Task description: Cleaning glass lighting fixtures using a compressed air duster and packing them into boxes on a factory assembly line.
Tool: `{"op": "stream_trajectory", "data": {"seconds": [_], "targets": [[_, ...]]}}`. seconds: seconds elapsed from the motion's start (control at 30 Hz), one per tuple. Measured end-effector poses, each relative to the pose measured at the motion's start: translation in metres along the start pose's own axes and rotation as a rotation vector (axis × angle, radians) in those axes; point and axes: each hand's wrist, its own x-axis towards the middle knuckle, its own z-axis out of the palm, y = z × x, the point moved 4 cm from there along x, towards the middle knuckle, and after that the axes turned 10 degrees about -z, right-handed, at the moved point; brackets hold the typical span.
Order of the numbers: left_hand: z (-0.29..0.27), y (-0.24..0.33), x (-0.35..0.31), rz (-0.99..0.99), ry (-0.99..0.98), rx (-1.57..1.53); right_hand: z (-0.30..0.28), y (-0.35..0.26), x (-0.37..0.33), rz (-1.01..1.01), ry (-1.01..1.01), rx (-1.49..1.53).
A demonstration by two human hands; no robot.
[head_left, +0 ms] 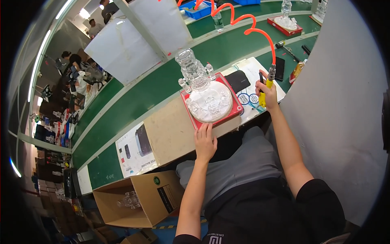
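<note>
A clear, glass-like model with a tall ringed column point(194, 73) and smaller pieces at its sides stands on a round white base point(211, 101). That base sits in a shallow red tray point(239, 109) on the bench in front of me. My left hand point(205, 143) lies at the tray's near edge with its fingers stretched out, touching the edge and gripping nothing. To the right of the tray, my right hand point(266, 91) is closed around a yellow air blow gun point(263, 99). A coiled orange hose point(271, 44) runs up from the gun's metal fitting.
A black flat object point(237, 81) lies beside the tray, a phone point(280, 68) farther right. Flattened cardboard point(174, 132) covers the bench edge. An open carton point(156, 199) holding clear pieces stands below left. Similar models in red trays point(285, 26) and a bottle point(218, 22) stand beyond.
</note>
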Motion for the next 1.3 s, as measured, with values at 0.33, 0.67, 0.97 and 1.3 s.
{"op": "stream_trajectory", "data": {"seconds": [0.33, 0.67, 0.97, 1.3], "targets": [[0.002, -0.014, 0.01, -0.047, -0.012, -0.139, -0.003, -0.006, -0.004, 0.002, -0.009, 0.017], [-0.022, -0.013, -0.033, -0.122, -0.089, -0.233, -0.02, -0.003, -0.001, -0.02, -0.013, 0.067], [-0.036, -0.016, -0.058, -0.168, -0.089, -0.234, -0.001, -0.021, -0.009, 0.061, -0.03, -0.013], [-0.131, 0.054, -0.045, -0.113, -0.12, -0.801, 0.097, -0.091, -0.174, 0.18, -1.009, -0.125]]}}
